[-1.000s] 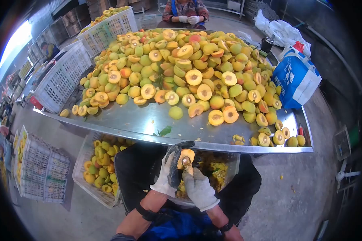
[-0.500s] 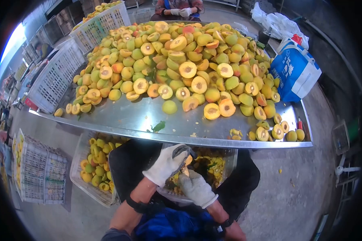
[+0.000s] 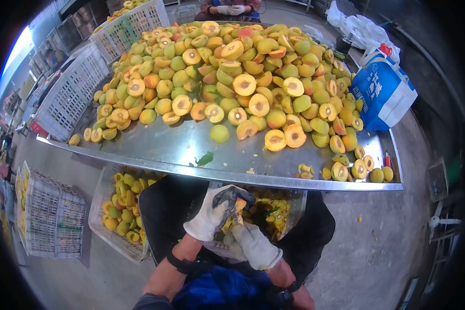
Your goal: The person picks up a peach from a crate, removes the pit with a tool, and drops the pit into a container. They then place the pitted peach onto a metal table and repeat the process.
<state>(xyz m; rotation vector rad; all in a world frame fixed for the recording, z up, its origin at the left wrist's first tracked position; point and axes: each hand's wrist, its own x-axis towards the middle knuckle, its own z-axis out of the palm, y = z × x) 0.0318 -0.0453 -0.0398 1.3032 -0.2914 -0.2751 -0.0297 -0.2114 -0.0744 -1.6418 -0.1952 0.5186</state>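
Both hands wear pale work gloves and meet above a crate point(image 3: 298, 214) between my knees. Dark-stained fingers of my left hand point(image 3: 218, 209) wrap round a peach piece point(image 3: 240, 204), of which only an orange part shows. Just below it, my right hand point(image 3: 254, 244) has its fingers closed close to the fruit; what they grip is hidden. Beneath the hands the crate holds yellow fruit pieces and something dark. A large heap of halved peaches point(image 3: 232, 77) lies on the metal table point(image 3: 165, 150) in front of me.
A crate of peach halves point(image 3: 124, 204) stands on the floor left of my legs, with stacked crates point(image 3: 54, 217) farther left. A blue and white bag point(image 3: 382, 93) stands at the table's right. Across the table sits a person with gloved hands point(image 3: 231, 10).
My left hand has turned slightly round the peach piece, and my right hand has shifted a little down and right. The view has tilted slightly.
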